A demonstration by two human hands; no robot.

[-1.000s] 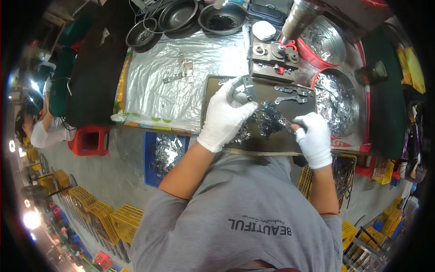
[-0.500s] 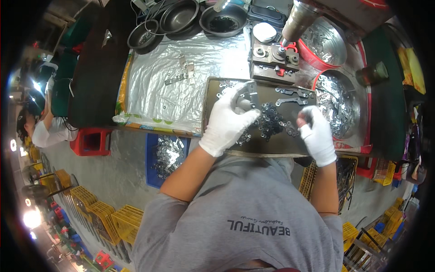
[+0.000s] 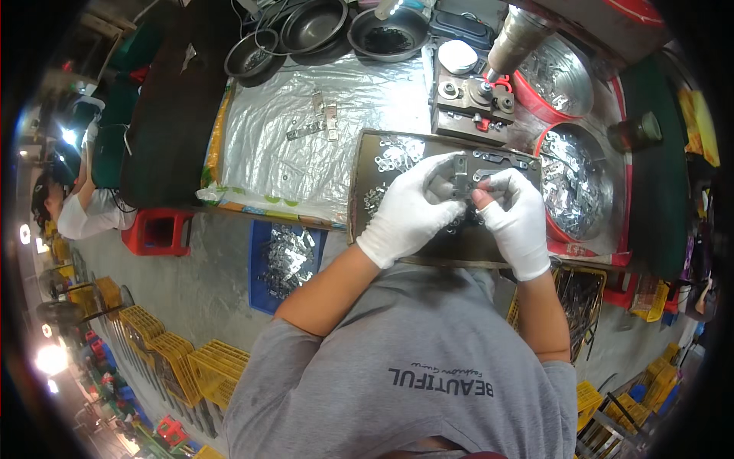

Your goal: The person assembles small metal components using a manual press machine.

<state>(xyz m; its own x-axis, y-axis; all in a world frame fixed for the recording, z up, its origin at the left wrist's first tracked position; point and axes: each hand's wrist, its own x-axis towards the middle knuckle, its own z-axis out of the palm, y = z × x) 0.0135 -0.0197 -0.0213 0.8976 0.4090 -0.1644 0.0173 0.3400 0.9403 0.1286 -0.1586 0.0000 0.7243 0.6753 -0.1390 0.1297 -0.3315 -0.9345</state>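
My left hand (image 3: 417,208), in a white glove, pinches a small flat metal bracket (image 3: 460,177) upright over the dark tray (image 3: 355,180). White-gloved too, my right hand (image 3: 518,222) meets the bracket from the right, thumb and forefinger closed at its edge. Whatever sits between those fingertips is too small to make out. Small silvery link pieces (image 3: 399,153) lie in the tray's far left part, with darker small parts (image 3: 375,199) nearer me. Beyond the right hand are longer metal arms (image 3: 501,159). My hands hide most of the pile in the middle.
A press fixture (image 3: 472,103) stands behind the tray under a metal spindle (image 3: 520,42). Red-rimmed basins (image 3: 623,183) of metal pieces are at right. Dark bowls (image 3: 390,50) line the back. Loose strips (image 3: 330,122) lie on silvery sheeting; a blue crate (image 3: 260,287) sits below left.
My right hand has moved left and up from the tray's right side to the bracket. The left hand has shifted right with the bracket. The view has moved slightly.
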